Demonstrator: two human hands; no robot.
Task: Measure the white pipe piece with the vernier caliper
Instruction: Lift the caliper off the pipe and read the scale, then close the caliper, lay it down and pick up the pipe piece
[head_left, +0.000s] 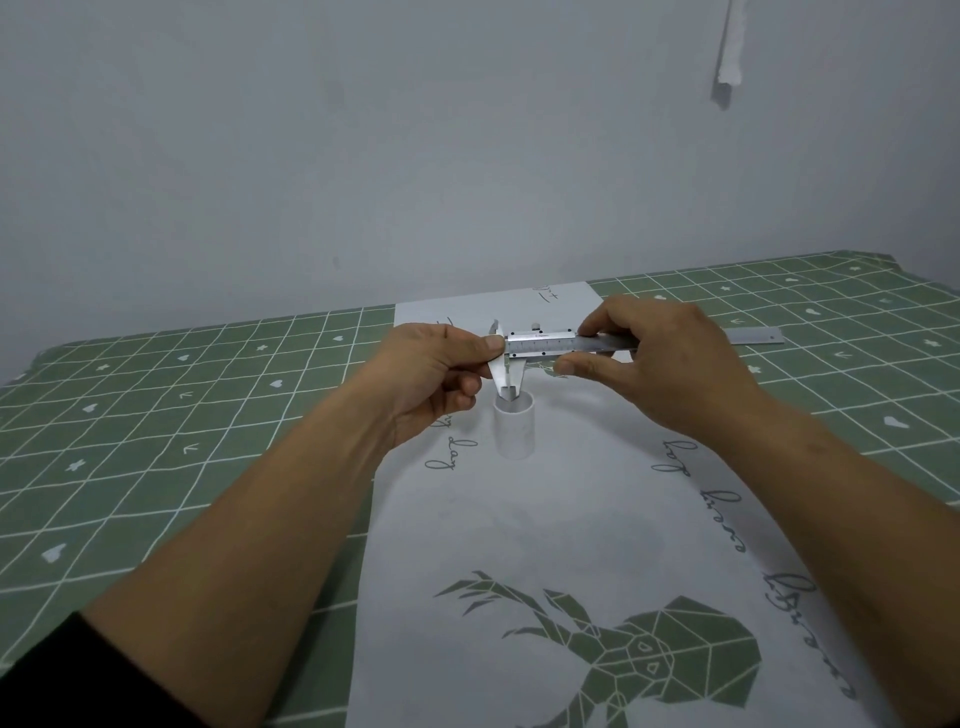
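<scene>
A short white pipe piece (514, 431) stands upright on the white panel of the tablecloth, mid-table. Just above it I hold a steel vernier caliper (545, 345) level, beam pointing right. My left hand (431, 371) pinches the fixed-jaw end with thumb and fingers. My right hand (660, 358) grips the beam and slider, thumb under the slider. The caliper's lower jaws (508, 387) point down, nearly together, with their tips at the pipe's open rim; whether they touch it I cannot tell.
The table (156, 415) wears a green grid-patterned cloth with a white centre strip showing a geometric deer print (649, 660) and script lettering. A plain grey wall rises behind the far edge. A white strip (731, 52) hangs on the wall at upper right.
</scene>
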